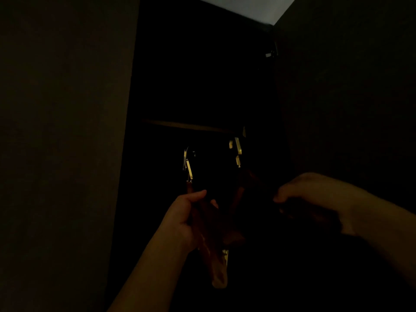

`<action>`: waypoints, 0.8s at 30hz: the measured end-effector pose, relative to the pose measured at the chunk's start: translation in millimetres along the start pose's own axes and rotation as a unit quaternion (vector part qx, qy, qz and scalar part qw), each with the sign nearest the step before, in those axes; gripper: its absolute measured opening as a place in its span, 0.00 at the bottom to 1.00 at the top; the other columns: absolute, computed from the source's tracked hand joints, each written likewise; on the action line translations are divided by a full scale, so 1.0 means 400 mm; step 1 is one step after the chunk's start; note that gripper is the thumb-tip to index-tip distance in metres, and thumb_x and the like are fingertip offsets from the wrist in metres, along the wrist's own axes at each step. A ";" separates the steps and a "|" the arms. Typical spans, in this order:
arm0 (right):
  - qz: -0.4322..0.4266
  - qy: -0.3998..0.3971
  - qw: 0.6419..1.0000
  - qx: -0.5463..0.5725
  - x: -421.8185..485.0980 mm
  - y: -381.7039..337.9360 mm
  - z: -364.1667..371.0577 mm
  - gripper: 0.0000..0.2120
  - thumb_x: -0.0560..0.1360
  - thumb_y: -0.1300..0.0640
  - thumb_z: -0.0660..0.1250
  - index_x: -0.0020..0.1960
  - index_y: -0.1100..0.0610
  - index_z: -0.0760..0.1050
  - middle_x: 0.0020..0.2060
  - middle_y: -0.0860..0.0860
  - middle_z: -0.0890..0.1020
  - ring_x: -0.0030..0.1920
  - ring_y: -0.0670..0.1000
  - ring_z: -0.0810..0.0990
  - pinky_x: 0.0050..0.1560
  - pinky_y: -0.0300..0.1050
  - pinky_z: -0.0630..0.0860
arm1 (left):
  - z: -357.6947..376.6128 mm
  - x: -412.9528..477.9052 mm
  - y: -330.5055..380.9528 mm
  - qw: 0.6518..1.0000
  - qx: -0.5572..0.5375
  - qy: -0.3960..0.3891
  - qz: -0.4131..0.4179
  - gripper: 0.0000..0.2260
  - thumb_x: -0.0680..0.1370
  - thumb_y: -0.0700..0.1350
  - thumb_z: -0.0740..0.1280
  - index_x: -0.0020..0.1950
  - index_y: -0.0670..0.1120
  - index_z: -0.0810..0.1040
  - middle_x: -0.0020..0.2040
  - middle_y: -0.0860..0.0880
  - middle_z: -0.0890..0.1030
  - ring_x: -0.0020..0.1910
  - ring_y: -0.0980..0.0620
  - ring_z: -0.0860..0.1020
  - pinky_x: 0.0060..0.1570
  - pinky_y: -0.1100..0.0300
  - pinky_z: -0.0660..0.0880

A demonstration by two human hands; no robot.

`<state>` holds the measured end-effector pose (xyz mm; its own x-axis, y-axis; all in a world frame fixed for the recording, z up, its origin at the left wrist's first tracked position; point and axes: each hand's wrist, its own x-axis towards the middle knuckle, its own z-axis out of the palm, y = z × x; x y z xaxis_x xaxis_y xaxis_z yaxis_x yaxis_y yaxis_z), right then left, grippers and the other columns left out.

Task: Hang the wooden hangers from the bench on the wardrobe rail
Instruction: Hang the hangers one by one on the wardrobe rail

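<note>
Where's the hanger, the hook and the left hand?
hanger (219, 275): head view, wooden lower end.
hook (189, 170): head view, shiny metal shank.
left hand (183, 218): head view, back of hand.

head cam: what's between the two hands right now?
In the head view, a wooden hanger runs up between the left hand and right hand, its metal hook above. Otherwise only dark wardrobe interior.
</note>
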<state>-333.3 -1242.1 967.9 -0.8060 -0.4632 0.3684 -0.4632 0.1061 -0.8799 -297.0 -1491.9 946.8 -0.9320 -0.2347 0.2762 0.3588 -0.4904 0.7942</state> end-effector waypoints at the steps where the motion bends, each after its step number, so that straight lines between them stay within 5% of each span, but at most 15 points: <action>1: -0.003 0.009 1.000 0.009 0.027 -0.015 -0.015 0.10 0.73 0.65 0.68 0.52 0.68 0.80 0.35 0.60 0.81 0.29 0.54 0.79 0.27 0.41 0.76 | -0.002 0.014 0.001 1.000 0.006 0.002 0.005 0.08 0.78 0.40 0.66 0.55 0.38 0.78 0.43 0.41 0.79 0.34 0.50 0.77 0.35 0.56 0.79; 5: -0.009 0.044 0.999 0.001 0.152 -0.078 -0.072 0.08 0.72 0.63 0.70 0.51 0.61 0.79 0.35 0.57 0.82 0.29 0.51 0.80 0.30 0.40 0.77 | 0.001 0.065 0.023 0.999 0.032 0.006 0.015 0.09 0.78 0.40 0.66 0.56 0.38 0.78 0.41 0.42 0.79 0.33 0.49 0.77 0.42 0.53 0.76; 9: -0.014 0.052 0.998 -0.039 0.269 -0.135 -0.107 0.02 0.73 0.60 0.70 0.45 0.57 0.78 0.34 0.53 0.83 0.32 0.48 0.80 0.26 0.37 0.75 | 0.006 0.111 0.044 0.999 0.046 0.007 0.026 0.09 0.78 0.40 0.65 0.56 0.38 0.78 0.42 0.42 0.78 0.32 0.50 0.77 0.37 0.56 0.76; 12: -0.018 0.037 0.997 -0.059 0.351 -0.163 -0.126 0.00 0.75 0.60 0.68 0.45 0.56 0.77 0.37 0.53 0.82 0.37 0.49 0.79 0.33 0.40 0.74 | 0.000 0.155 0.052 0.997 0.066 0.004 0.030 0.12 0.79 0.41 0.65 0.61 0.38 0.77 0.42 0.42 0.78 0.31 0.49 0.77 0.36 0.55 0.75; 24: -0.037 0.013 0.998 -0.041 0.559 -0.171 -0.152 0.10 0.73 0.61 0.70 0.55 0.57 0.78 0.44 0.53 0.83 0.39 0.50 0.83 0.37 0.45 0.79 | -0.044 0.278 0.067 0.992 0.111 0.006 0.053 0.14 0.77 0.41 0.66 0.62 0.40 0.78 0.46 0.41 0.79 0.30 0.50 0.79 0.28 0.62 0.79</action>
<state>-504.3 -1299.3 1128.8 -0.7765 -0.4506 0.4406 -0.5505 0.1446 -0.8222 -390.0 -1545.7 989.2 -0.8881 -0.2858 0.3600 0.4344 -0.2656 0.8607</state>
